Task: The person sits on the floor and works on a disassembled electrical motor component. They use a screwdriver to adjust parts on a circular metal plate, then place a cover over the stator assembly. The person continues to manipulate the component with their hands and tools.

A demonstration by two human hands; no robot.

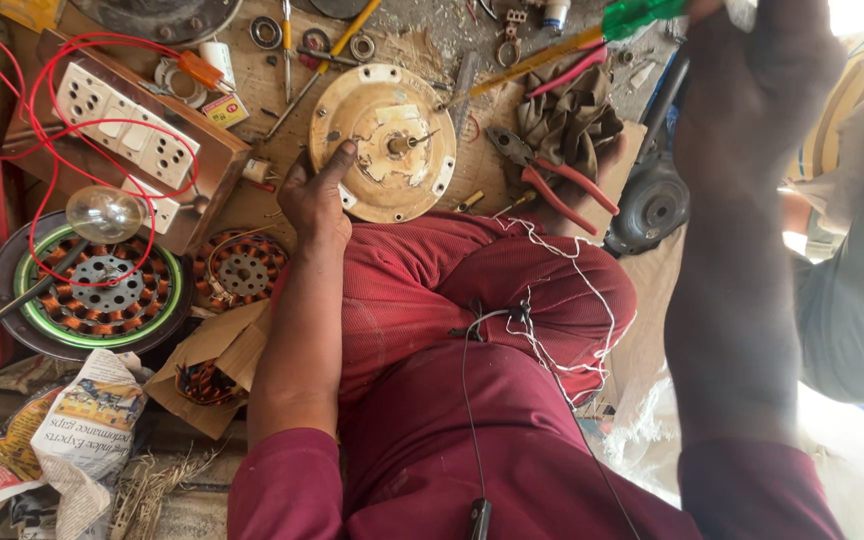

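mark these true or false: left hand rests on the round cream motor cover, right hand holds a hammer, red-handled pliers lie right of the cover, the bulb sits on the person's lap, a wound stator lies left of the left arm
1. The left hand rests on the round cream motor cover. True: its fingers lie on the cover's left edge.
2. The right hand holds a hammer. False: it is raised by a green-handled screwdriver; the grip itself is blurred.
3. Red-handled pliers lie right of the cover. True.
4. The bulb sits on the lap. False: it lies at the left, by the switchboard.
5. A wound stator lies left of the left arm. True.
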